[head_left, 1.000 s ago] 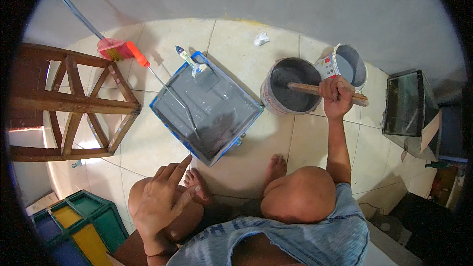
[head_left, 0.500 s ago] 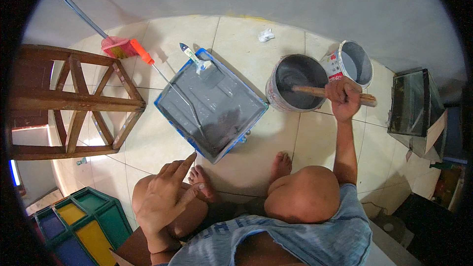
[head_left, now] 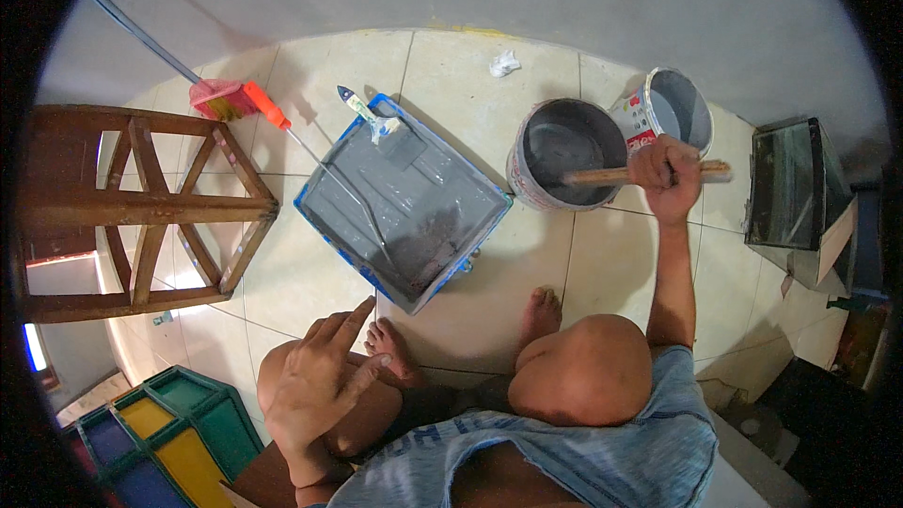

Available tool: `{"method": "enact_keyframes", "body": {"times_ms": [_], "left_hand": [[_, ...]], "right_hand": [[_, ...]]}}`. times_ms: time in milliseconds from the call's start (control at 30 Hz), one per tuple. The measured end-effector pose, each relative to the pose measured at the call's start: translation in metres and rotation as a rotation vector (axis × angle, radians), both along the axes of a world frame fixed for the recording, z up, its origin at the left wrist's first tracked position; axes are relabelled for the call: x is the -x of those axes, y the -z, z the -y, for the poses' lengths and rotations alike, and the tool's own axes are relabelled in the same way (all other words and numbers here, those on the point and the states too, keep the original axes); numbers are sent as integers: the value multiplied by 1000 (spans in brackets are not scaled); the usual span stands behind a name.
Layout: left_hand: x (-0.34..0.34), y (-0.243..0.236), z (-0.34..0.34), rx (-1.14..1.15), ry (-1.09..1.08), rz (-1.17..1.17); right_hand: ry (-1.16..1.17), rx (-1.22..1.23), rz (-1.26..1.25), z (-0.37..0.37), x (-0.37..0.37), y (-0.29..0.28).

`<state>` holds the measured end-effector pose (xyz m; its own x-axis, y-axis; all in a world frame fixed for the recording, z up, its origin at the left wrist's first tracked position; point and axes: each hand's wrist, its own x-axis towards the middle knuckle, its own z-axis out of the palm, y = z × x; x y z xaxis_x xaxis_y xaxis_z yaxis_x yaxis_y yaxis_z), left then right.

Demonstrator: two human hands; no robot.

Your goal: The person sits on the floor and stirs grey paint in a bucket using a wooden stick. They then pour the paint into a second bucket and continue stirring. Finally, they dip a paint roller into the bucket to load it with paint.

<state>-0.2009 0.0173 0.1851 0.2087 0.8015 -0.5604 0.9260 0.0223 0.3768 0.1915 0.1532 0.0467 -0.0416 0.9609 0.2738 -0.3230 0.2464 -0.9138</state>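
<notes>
The right hand (head_left: 668,172) is closed round a rough wooden stick (head_left: 604,175), its tip over the round bucket (head_left: 529,192) of grey paint (head_left: 564,145), towards the floor's (head_left: 527,263) far edge. Stirring seems in hand; the next move calls for a firm grip. The empty left hand (head_left: 318,374), loosely spread, hangs near the square, paint-smeared tray's (head_left: 350,258) near corner.
</notes>
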Motion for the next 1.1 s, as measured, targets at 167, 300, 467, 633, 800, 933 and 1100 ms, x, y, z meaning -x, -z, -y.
{"method": "enact_keyframes", "body": {"times_ms": [167, 300, 467, 633, 800, 933, 1100], "left_hand": [[1, 2, 2, -25, 11, -7], [-4, 1, -2, -59, 36, 59], [-1, 2, 2, -10, -16, -18], [-3, 0, 2, -53, 5, 39], [0, 6, 3, -55, -5, 19], [2, 5, 7, -52, -14, -25], [1, 4, 4, -29, -10, 1]], "right_hand": [[193, 64, 58, -6, -14, -6], [105, -80, -43, -9, 11, 14], [-77, 139, -36, -2, -13, -7], [257, 78, 118, -8, -8, -11], [75, 43, 110, -4, 4, 2], [36, 131, 82, -7, -13, -17], [198, -78, 243, -17, -8, 0]]}}
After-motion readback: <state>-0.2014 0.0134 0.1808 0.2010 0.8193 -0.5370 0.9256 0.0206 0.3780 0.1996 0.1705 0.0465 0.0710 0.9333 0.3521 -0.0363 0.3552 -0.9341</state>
